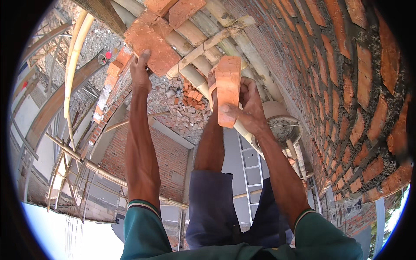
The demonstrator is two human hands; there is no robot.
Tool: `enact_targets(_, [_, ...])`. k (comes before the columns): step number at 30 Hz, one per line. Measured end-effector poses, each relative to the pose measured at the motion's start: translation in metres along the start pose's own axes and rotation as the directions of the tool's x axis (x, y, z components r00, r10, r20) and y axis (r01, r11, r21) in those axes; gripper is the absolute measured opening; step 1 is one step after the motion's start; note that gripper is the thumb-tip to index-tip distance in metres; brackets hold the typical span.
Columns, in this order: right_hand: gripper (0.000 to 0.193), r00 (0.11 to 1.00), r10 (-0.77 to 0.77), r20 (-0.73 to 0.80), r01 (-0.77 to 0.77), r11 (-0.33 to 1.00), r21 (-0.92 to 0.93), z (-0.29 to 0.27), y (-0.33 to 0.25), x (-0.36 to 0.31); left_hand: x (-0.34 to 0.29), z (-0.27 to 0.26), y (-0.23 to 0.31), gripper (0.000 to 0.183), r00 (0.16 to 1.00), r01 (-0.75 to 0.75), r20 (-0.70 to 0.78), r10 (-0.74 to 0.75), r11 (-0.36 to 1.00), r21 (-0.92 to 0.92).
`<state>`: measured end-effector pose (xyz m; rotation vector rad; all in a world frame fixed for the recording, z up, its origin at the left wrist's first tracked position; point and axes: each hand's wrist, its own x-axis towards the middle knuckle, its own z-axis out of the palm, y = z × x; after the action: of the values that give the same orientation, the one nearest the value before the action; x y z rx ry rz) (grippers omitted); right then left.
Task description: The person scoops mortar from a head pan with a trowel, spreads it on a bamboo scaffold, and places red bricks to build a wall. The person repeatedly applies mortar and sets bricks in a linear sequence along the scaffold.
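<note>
An orange-red brick [228,89] is held up in front of me, my right hand [251,106] wrapped around its lower right side with the thumb across its face. Further left, my left hand [141,71] grips the near edge of a broad reddish brick [154,47], its thumb on top and most of its fingers hidden. That brick lies on the bamboo platform [203,47] against other bricks [186,11]. Close to my right wrist stands a bucket [299,130] of grey mortar [281,126].
A brick wall [346,86] with wet mortar joints rises along the right. A metal ladder [251,173] shows below, past my legs. Broken brick rubble [173,106] lies far down under the platform. Bamboo poles [76,60] and an unfinished brick wall edge [108,89] are at left.
</note>
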<state>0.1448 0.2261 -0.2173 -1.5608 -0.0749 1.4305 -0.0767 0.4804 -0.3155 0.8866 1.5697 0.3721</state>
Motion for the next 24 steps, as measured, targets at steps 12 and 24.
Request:
enact_targets(12, [0.135, 0.917, -0.397, 0.035, 0.378, 0.841, -0.386, -0.260, -0.178, -0.497, -0.479, 0.034, -0.032, 0.089, 0.925, 0.135, 0.297, 0.236, 0.528, -0.839])
enact_targets(24, [0.124, 0.782, -0.578, -0.231, -0.015, 0.353, -0.935, -0.469, -0.152, -0.500, -0.774, 0.111, -0.130, 0.075, 0.808, 0.427, 0.551, 0.208, 0.437, -0.792])
